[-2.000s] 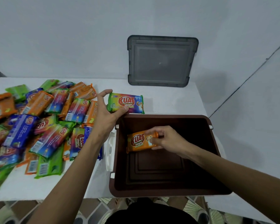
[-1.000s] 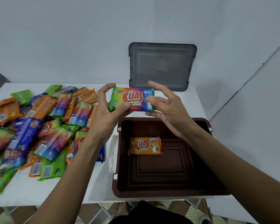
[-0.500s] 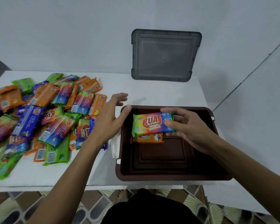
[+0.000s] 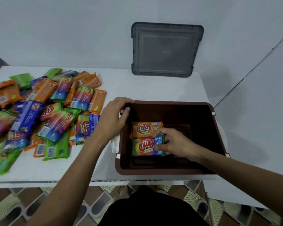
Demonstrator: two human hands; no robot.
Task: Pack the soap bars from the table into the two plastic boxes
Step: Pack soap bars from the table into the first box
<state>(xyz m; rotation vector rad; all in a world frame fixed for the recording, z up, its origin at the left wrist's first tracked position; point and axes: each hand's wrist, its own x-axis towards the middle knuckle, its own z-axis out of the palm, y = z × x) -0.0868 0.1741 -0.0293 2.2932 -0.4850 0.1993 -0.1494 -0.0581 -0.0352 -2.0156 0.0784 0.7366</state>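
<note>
My right hand (image 4: 173, 142) pinches the multicolour soap bar (image 4: 144, 146). The soap pile (image 4: 47, 111) lies just left of my left hand (image 4: 114, 118), which grips the brown box (image 4: 170, 102) rim.

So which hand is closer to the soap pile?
Left. The left hand grips the box's rim beside the soap pile; the right hand is farther, inside the box, holding a soap.

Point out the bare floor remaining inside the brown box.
Bare floor in the brown box lies right of the orange bar and multicolour bar, toward its right wall. The left side is crowded: both bars, plus the right hand.
</note>
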